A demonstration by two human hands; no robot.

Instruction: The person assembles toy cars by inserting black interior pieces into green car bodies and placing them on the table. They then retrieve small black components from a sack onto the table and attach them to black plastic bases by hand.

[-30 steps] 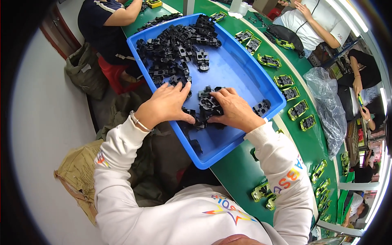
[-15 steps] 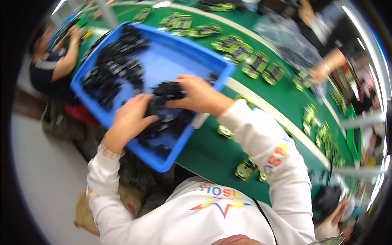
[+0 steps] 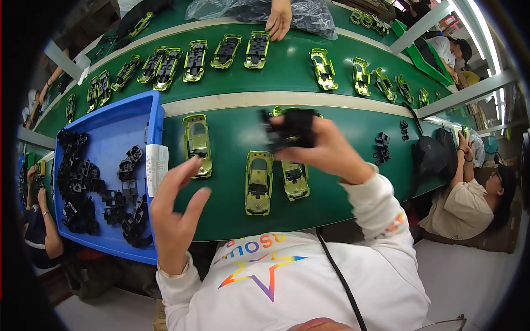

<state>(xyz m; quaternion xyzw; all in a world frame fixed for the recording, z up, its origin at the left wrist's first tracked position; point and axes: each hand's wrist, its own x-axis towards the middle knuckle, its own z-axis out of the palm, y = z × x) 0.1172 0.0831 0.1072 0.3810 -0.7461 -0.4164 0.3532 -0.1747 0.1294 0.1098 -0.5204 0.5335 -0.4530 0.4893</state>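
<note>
My right hand (image 3: 334,151) is closed around a clump of black plastic parts (image 3: 292,129), blurred by motion, over the green work table. Under and around that hand lie yellow-green toy car shells; one shell (image 3: 295,185) is partly covered by it. Just left of this one is another car shell (image 3: 258,185), lying fully in sight. My left hand (image 3: 178,212) has its fingers apart and holds nothing. Its index fingertip overlaps the lower part of a third car shell (image 3: 197,135); whether they touch I cannot tell.
A blue tray (image 3: 155,124) with heaps of black plastic parts (image 3: 83,171) stands at the left. Beyond a pale divider (image 3: 232,99), several car shells sit in a row on a green surface (image 3: 292,71). Another person's hand (image 3: 280,21) reaches in there. Small black parts (image 3: 382,148) lie at the right.
Both hands have left the blue tray. My right hand has carried black parts over to the car shells on the table; my left hand has come away with spread fingers. The view has turned right.
</note>
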